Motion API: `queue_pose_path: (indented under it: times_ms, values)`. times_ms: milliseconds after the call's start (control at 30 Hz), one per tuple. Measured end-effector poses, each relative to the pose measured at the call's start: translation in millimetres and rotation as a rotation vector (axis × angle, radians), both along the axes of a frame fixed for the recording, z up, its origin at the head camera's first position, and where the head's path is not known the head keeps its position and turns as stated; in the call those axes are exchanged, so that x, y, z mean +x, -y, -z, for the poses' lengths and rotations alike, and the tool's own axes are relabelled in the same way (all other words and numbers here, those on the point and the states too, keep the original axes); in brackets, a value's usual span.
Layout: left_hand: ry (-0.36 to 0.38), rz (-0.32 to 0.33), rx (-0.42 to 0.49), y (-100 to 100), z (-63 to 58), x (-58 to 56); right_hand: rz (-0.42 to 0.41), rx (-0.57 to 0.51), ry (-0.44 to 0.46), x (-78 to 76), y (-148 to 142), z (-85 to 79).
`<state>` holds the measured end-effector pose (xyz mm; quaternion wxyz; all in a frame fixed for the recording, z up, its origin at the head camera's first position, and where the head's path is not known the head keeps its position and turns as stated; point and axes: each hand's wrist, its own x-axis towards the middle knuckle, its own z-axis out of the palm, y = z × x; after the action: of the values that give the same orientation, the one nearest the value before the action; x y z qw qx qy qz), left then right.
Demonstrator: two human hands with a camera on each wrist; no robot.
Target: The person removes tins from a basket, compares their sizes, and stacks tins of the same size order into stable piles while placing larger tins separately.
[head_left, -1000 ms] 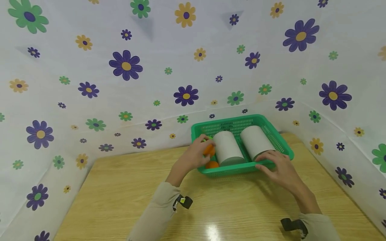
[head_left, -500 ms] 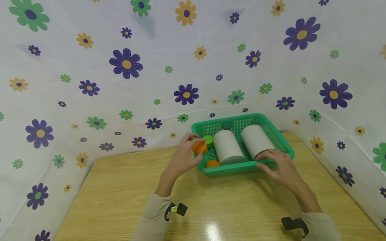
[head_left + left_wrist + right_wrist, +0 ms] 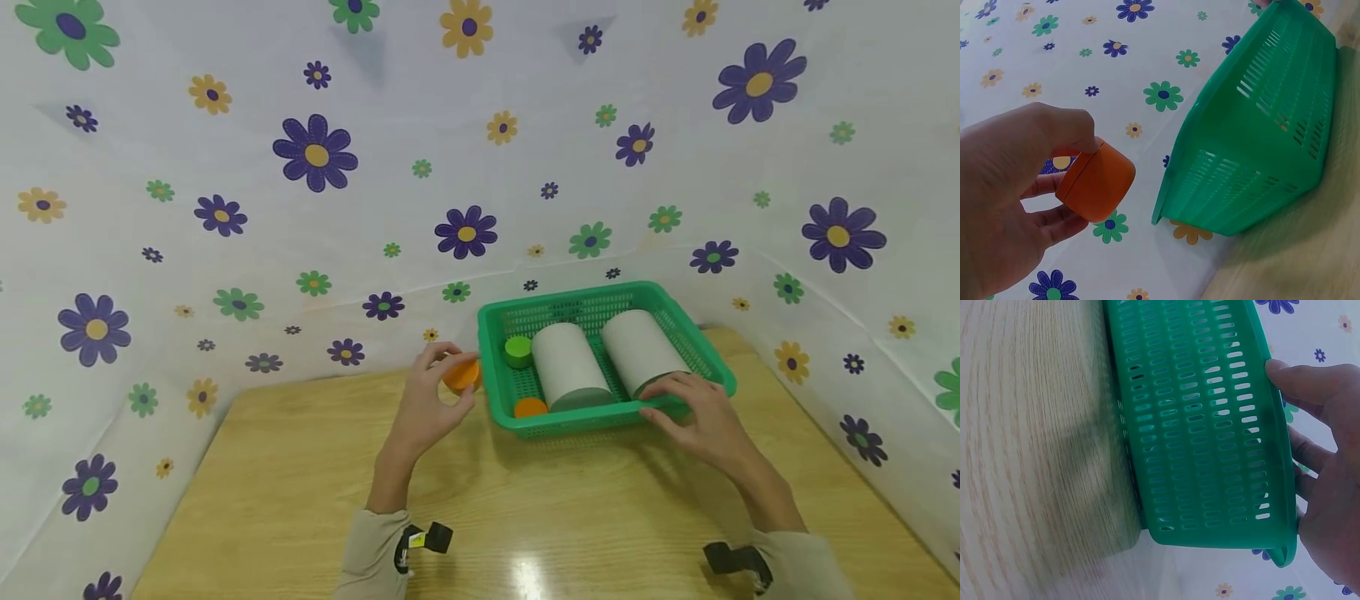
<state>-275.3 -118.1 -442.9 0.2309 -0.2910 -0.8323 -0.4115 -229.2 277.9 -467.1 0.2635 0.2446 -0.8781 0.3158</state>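
The left grip (image 3: pixel 427 408) is clamped on a small, round-sided orange container (image 3: pixel 1100 184) of what looks like smooth plastic, with the thumb on the side facing the wrist camera and the fingers behind. The container is held tilted just outside the left end of a green slotted plastic basket (image 3: pixel 585 417), apart from its wall, and appears raised above the desk. A dark seam runs round it near the thumb; whether this marks a separate lid cannot be determined. Handling assessment: probably light, stiff and not readily broken, though the smooth curved sides could slip or roll under an off-centre pinch. Recommended hold is across opposite sides at the widest part, with moderate pressure and none prying at the seam. The right grip (image 3: pixel 693 417) pinches the basket's front rim near its right corner, thumb outside and fingers over the edge; the rim seems stiff enough to steady the basket there. Inside the basket lie a short lime-green cylinder (image 3: pixel 517 352), an orange round-topped piece (image 3: pixel 530 408) and two large white cylinders (image 3: pixel 566 362) on their sides. The basket stands on a pale wood-grain desk (image 3: pixel 300 483), before a white flower-printed cloth (image 3: pixel 390 192).
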Motion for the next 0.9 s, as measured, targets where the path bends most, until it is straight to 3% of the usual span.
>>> queue_pose_path:
  times_ms: [400,767,900]
  values:
    - [0.002,-0.032,0.066,4,12.7,-9.9,0.023,-0.003,-0.009,5.4,-7,-0.6]
    - [0.045,-0.141,0.1,30,37.6,-13.1,-0.002,-0.006,-0.009,2.5,0,2.5]
    - [0.065,-0.153,0.1,35,42.2,-16.4,-0.006,-0.01,-0.005,-0.2,0,1.1]
